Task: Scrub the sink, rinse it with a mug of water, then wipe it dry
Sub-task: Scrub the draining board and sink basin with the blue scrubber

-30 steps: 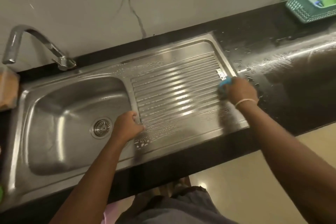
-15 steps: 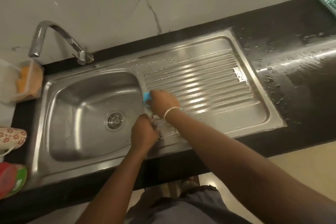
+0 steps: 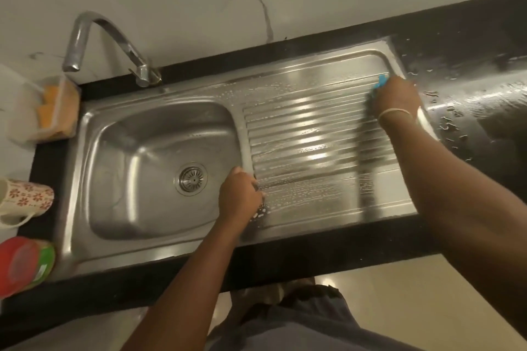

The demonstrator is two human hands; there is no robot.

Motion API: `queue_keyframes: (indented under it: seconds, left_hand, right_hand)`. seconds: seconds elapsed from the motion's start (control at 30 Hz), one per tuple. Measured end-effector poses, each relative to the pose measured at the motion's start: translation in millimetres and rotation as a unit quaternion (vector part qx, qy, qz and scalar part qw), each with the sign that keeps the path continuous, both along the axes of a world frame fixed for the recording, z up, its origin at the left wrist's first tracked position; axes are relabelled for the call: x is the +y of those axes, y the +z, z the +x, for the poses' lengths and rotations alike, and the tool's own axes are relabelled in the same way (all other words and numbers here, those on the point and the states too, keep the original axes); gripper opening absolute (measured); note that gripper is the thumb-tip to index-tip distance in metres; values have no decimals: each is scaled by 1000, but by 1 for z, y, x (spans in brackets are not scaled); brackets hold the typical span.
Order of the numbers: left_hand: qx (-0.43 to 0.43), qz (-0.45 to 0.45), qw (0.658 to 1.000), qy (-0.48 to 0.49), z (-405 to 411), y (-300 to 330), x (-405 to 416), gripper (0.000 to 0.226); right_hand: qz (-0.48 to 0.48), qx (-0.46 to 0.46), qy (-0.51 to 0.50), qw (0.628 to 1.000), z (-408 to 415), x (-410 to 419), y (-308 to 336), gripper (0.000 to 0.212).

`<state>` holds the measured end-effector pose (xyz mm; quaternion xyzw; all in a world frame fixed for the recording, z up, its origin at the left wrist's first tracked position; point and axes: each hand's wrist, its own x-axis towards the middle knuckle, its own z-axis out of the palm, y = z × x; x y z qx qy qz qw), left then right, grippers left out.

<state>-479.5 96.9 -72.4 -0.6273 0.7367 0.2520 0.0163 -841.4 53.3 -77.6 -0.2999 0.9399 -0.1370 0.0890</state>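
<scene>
One steel sink; right hand grips one blue scrubber; left hand, grip curled, rests on drainboard; one mug on bench.

A dark, glossy desk runs along a pale wall, wet with droplets at its right end. A steel sink is set into it. At the left edge stand a flowered mug, a red-lidded container and a clear tub of orange sponges.
</scene>
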Motion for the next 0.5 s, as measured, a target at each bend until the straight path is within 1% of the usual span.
queue_keyframes:
  seconds: [0.07,0.2,0.3,0.37,0.43,0.5]
  left_hand:
    - [4,0,1000,3,-1,1,2,22]
    - [-15,-5,1000,-8,-5,1,3,19]
    - [-58,-1,997,-47,-10,1,1,34]
    - [-108,-6,990,-85,-16,0,1,45]
    - [-152,-10,981,-121,-21,0,1,48]
    - [-176,-4,976,-132,-26,-1,0,48]
  right_hand:
    - [-16,-7,26,1000,27,-27,0,28]
    - [-42,-84,132,987,111,-86,-1,25]
    - [-70,-164,230,957,186,-109,3,23]
    - [-64,-185,300,934,220,-118,5,27]
    - [-64,-196,312,927,228,-123,10,32]
    - [-80,-219,277,932,205,-129,11,32]
